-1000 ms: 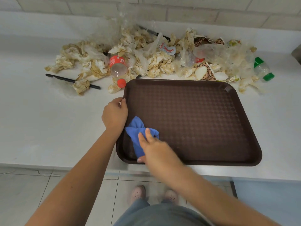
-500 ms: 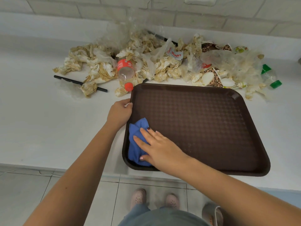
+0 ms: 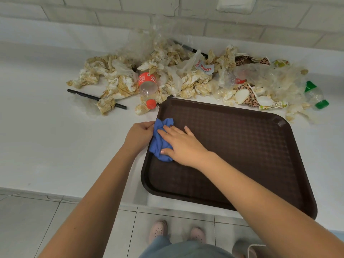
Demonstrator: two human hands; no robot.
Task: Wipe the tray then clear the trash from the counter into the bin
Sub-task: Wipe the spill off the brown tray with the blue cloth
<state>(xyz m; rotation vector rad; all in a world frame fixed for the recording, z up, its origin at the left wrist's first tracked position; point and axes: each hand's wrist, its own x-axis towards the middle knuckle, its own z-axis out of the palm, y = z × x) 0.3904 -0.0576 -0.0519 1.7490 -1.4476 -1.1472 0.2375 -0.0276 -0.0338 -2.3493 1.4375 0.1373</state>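
White counter (image 3: 55, 146), brown tray (image 3: 232, 146) at its front edge. Left hand (image 3: 138, 135) grips the left rim, right hand (image 3: 183, 144) pressed flat on the blue cloth (image 3: 160, 148), so most of the tray's length runs off to its right.

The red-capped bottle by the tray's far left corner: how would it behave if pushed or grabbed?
The bottle looks clear and empty, so probably very light. It lies on its side, so a sideways nudge would likely roll it, though the crumpled napkins against it may stop it. Its thin plastic may dent under a firm grip.
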